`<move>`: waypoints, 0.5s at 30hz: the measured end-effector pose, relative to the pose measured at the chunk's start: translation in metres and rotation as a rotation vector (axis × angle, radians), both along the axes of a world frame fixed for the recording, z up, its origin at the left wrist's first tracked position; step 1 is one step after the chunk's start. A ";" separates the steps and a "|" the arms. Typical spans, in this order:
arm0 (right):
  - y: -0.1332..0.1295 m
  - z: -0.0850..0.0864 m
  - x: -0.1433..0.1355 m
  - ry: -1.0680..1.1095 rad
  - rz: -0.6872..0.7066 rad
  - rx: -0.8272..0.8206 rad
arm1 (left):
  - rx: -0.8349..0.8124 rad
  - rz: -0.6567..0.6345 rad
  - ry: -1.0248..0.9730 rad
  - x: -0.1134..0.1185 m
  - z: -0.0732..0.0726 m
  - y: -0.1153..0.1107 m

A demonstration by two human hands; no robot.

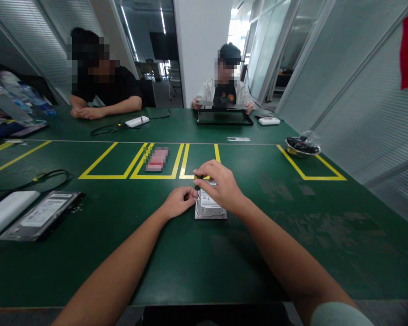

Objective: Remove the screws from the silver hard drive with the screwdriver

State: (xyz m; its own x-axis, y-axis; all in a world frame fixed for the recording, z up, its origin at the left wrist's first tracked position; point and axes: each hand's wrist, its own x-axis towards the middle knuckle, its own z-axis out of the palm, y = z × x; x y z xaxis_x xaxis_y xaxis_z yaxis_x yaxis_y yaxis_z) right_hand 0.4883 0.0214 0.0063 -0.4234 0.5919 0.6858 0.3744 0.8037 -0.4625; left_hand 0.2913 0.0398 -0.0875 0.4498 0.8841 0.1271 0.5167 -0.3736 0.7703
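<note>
A hard drive lies flat on the green table in front of me, its labelled side up. My right hand is over the drive, fingers closed around the dark and yellow handle of a screwdriver. The screwdriver stands upright at the drive's left edge. Beside that edge, my left hand rests with fingers curled and pinched close to the screwdriver's lower end. Whatever those fingertips hold is too small to make out.
Left are another hard drive, a white power bank and a black cable. A pink item lies between yellow tape lines. A metal bowl sits right. Across the table are two people, one holding a panel above a black frame.
</note>
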 end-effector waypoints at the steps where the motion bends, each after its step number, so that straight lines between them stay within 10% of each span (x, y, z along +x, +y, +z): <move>1: 0.000 0.000 0.000 0.002 0.003 0.001 | 0.000 -0.001 -0.004 0.000 0.000 0.000; 15: -0.013 0.018 0.003 -0.075 -0.031 0.111 | -0.028 -0.005 -0.001 -0.002 0.000 0.001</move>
State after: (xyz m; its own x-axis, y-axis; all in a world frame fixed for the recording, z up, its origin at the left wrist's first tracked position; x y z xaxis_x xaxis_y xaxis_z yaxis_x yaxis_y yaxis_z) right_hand 0.4910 0.0085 0.0241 -0.4586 0.5280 0.7147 0.4306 0.8356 -0.3411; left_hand 0.2897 0.0403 -0.0878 0.4544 0.8848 0.1032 0.5136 -0.3549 0.7812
